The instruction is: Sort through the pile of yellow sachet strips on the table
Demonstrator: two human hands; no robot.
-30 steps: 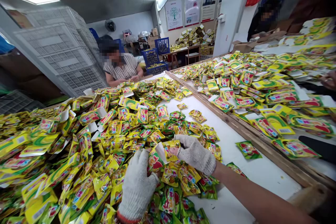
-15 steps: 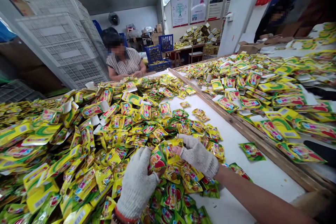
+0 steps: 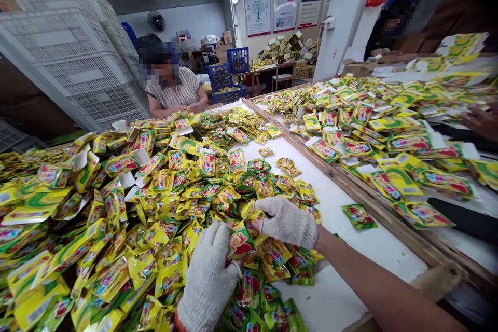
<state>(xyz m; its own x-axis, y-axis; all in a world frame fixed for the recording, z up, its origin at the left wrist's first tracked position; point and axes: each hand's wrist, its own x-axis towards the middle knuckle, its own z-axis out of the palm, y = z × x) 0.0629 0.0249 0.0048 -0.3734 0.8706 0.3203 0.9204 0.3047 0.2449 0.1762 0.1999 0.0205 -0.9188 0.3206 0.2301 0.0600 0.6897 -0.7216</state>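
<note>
Gripping a green-and-red box (image 3: 239, 241) with the thumb below and the other fingers held together along its side, the left hand (image 3: 211, 275), in a white knit glove, sits low in front of the wearer. Just beside it, the right hand (image 3: 288, 220), gloved with the thumb tip bare, pinches a small yellow packet (image 3: 253, 212) between thumb and forefinger, at the upper end of the box; its remaining fingers are curled, and how they press I cannot tell. Green packets (image 3: 252, 290) lie under and below both hands, and a broad heap (image 3: 171, 228) of yellow packets and boxes spreads leftward from there. To the right the white table (image 3: 322, 301) shows, with one green packet (image 3: 360, 216) lying apart from the heap. Past it runs a wooden strip (image 3: 334, 171), and on its other side a second heap (image 3: 404, 140), mostly of yellow boxes. Across the table a co-worker in a striped top (image 3: 177, 91) sits with both hands at the heap's edge, near stacked white crates (image 3: 78, 52). Another person (image 3: 395, 26) is farther off at right. Behind stand blue crates (image 3: 220, 78), a fan (image 3: 156, 21) and wall posters (image 3: 286, 8).
</note>
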